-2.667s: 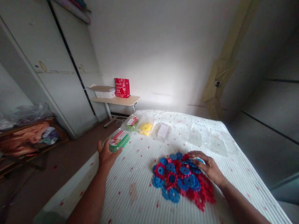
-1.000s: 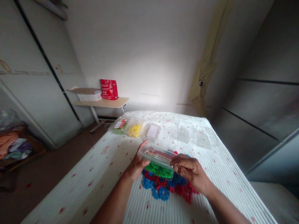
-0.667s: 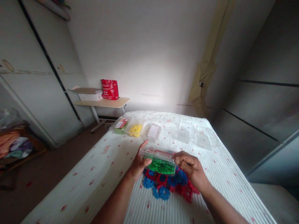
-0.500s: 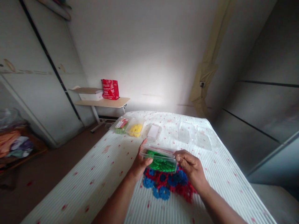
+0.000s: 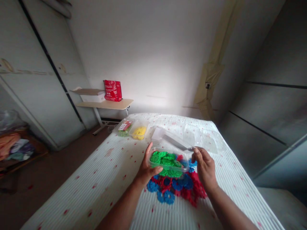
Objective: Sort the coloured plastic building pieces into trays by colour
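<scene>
My left hand (image 5: 146,167) grips a clear plastic box (image 5: 153,165) full of green gear-shaped pieces (image 5: 166,161), held just above a pile of red and blue pieces (image 5: 178,190) on the bed. My right hand (image 5: 205,167) pinches the box's clear lid (image 5: 171,140) at its near right corner, and the lid stands lifted off and tilted above the box's far side.
The white bedsheet (image 5: 107,179) has small red spots. At its far end stand a closed box of green pieces (image 5: 124,127), an open box of yellow pieces (image 5: 139,131) and empty clear boxes (image 5: 203,137). A side table (image 5: 105,104) with a red bag (image 5: 112,90) stands beyond.
My left hand fetched the green box from the bed's left edge to over the pile. My right hand left the pile, took the lid's edge and lifted it off.
</scene>
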Available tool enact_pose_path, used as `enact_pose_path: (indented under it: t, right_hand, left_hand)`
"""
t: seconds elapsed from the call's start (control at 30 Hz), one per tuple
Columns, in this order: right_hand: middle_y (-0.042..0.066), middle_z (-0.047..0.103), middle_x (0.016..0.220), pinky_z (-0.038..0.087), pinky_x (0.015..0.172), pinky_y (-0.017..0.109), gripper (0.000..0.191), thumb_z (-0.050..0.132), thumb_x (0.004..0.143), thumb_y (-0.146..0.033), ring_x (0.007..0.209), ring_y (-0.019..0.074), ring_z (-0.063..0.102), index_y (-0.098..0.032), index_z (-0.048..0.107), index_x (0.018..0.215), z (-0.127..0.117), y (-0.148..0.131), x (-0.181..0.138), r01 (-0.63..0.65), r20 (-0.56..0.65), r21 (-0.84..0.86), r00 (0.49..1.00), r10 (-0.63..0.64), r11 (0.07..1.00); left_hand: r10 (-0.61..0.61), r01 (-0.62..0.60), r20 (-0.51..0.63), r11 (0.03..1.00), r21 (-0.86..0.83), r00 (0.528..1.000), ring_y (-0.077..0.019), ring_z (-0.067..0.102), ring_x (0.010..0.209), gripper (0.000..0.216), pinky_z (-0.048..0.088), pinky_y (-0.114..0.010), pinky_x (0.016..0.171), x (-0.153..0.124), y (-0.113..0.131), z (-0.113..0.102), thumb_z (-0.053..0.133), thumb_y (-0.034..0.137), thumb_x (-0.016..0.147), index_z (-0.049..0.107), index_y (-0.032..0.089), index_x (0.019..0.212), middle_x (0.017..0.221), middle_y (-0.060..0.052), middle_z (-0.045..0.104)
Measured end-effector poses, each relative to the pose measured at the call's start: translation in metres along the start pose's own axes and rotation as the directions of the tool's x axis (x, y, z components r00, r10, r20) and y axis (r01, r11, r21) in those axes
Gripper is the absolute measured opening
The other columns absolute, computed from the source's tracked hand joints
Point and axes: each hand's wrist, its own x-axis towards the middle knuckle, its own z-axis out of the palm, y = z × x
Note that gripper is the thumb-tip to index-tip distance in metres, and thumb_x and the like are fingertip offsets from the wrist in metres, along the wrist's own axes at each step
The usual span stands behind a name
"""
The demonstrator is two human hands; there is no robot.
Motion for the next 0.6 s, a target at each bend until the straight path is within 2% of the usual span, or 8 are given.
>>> enact_pose_path:
  t: [0.1, 0.2, 0.33, 0.4, 0.5, 0.6]
  right_hand:
    - [-0.001, 0.054, 0.055, 0.042, 0.057, 0.025, 0.034, 0.045, 0.088, -0.046, 0.053, 0.0128, 0.050, -0.017, 0.061, 0.086, -0.012, 0.003, 0.008, -0.021, -0.074, 0.007, 0.997, 0.021, 1.000]
    - [-0.001, 0.056, 0.056, 0.043, 0.058, 0.026, 0.035, 0.046, 0.087, -0.047, 0.053, 0.0136, 0.052, -0.016, 0.063, 0.088, -0.020, 0.004, 0.013, -0.024, -0.098, -0.017, 0.995, 0.022, 1.000]
    - [-0.001, 0.054, 0.054, 0.042, 0.055, 0.025, 0.037, 0.047, 0.085, -0.050, 0.052, 0.0138, 0.052, -0.017, 0.063, 0.081, -0.020, 0.006, 0.012, -0.009, -0.067, -0.071, 0.998, 0.005, 0.997]
    - [-0.001, 0.053, 0.053, 0.042, 0.053, 0.025, 0.038, 0.048, 0.084, -0.051, 0.051, 0.0136, 0.052, -0.017, 0.062, 0.080, -0.017, 0.009, 0.011, -0.001, -0.042, -0.091, 0.999, -0.003, 0.996]
    - [-0.002, 0.051, 0.054, 0.042, 0.051, 0.024, 0.037, 0.047, 0.085, -0.051, 0.051, 0.0133, 0.051, -0.017, 0.061, 0.081, -0.013, 0.017, 0.008, 0.017, -0.009, -0.141, 1.000, -0.019, 0.990]
    - [0.000, 0.055, 0.059, 0.042, 0.053, 0.024, 0.036, 0.044, 0.087, -0.049, 0.054, 0.0136, 0.052, -0.017, 0.060, 0.082, -0.011, 0.026, 0.006, 0.047, 0.026, -0.224, 0.999, -0.043, 0.973]
  left_hand:
    - [0.031, -0.027, -0.053, 0.997, 0.066, 0.998, -0.0312, 0.047, 0.119, 0.112, 0.037, -0.044, 0.100, 0.000, 0.001, -0.003, 0.079, 0.035, 0.055, 0.012, 0.026, 0.144, 0.129, -0.010, 0.043]
    - [0.117, -0.098, -0.101, 0.979, 0.177, 0.988, -0.0317, 0.037, 0.127, 0.114, 0.033, -0.043, 0.104, -0.001, 0.006, -0.003, 0.080, 0.033, 0.054, 0.010, 0.028, 0.144, 0.136, -0.009, 0.037]
    - [0.191, -0.163, -0.046, 0.922, 0.352, 0.981, -0.0322, 0.032, 0.131, 0.109, 0.031, -0.044, 0.106, -0.002, 0.016, -0.002, 0.080, 0.027, 0.055, 0.016, 0.029, 0.144, 0.142, -0.009, 0.032]
    - [0.222, -0.199, 0.011, 0.850, 0.489, 0.975, -0.0320, 0.030, 0.132, 0.105, 0.027, -0.047, 0.108, -0.001, 0.023, -0.001, 0.078, 0.023, 0.058, 0.017, 0.029, 0.143, 0.144, -0.009, 0.031]
    - [0.268, -0.278, 0.124, 0.675, 0.683, 0.955, -0.0322, 0.029, 0.132, 0.102, 0.023, -0.049, 0.110, 0.002, 0.033, 0.002, 0.076, 0.019, 0.058, 0.019, 0.029, 0.143, 0.143, -0.010, 0.031]
    - [0.304, -0.393, 0.266, 0.521, 0.758, 0.915, -0.0329, 0.031, 0.130, 0.101, 0.028, -0.050, 0.108, 0.006, 0.042, 0.008, 0.075, 0.018, 0.060, 0.018, 0.028, 0.143, 0.142, -0.011, 0.031]
